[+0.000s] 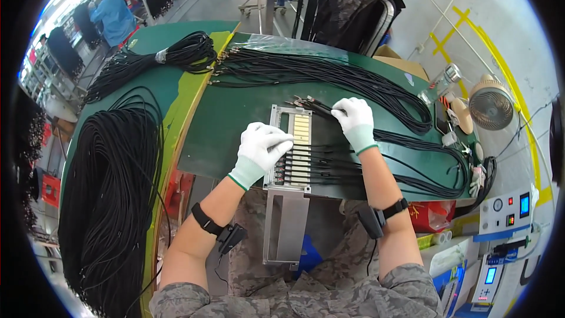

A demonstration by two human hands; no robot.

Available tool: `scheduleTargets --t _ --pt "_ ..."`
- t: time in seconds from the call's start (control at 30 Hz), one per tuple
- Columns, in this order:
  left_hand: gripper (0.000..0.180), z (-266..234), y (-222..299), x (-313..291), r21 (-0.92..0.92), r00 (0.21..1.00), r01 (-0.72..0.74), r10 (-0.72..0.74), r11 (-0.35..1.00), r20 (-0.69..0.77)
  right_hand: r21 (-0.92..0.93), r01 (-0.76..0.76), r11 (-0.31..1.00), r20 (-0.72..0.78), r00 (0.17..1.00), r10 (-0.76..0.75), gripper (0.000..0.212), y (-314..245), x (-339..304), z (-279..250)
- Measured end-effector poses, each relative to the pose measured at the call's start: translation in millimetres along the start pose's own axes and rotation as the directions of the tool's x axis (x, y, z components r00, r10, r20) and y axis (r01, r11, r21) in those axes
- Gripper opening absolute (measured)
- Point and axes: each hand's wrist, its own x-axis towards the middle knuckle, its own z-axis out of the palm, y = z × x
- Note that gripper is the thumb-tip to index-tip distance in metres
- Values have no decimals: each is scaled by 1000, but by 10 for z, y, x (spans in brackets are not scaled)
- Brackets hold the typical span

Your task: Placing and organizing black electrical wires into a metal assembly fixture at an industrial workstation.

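A metal slotted fixture (300, 188) lies at the table's near edge, with a row of pale yellow slots. Several black cables (332, 165) run from its lower slots off to the right. White-gloved, my left hand (263, 148) reaches over the fixture's left side, thumb and forefinger pinched at the end of a black cable; the fingertips hide its tip. My right hand (356, 122), gloved too, is closed on a black cable beside a small bunch of cable ends (309, 103), right of the fixture's far end.
A long cable bundle (329, 73) stretches across the green table (229, 135). More cable heaps (112, 188) cover the left side, beyond a yellow strip (182, 106). A fan (491, 106) and a clear bottle (442, 82) stand at right. A person in blue (115, 17) is far left.
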Motion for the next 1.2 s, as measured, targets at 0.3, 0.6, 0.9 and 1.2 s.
scheduleTargets --t 0.3,0.6,0.9,1.2 --pt "16 109 -89 217 -131 966 -58 23 990 -256 425 364 829 -65 926 -373 13 -411 -125 -64" --pt "11 -71 -1 22 -266 936 -71 -28 961 -350 527 262 808 25 946 -323 13 -625 -252 -63" --pt "16 -45 -99 36 -11 921 70 -68 998 -383 412 291 863 -14 950 -313 13 -475 -337 -122" --pt "13 70 -147 89 -65 930 199 -209 978 -301 316 277 907 118 938 -327 13 -267 -270 -138"
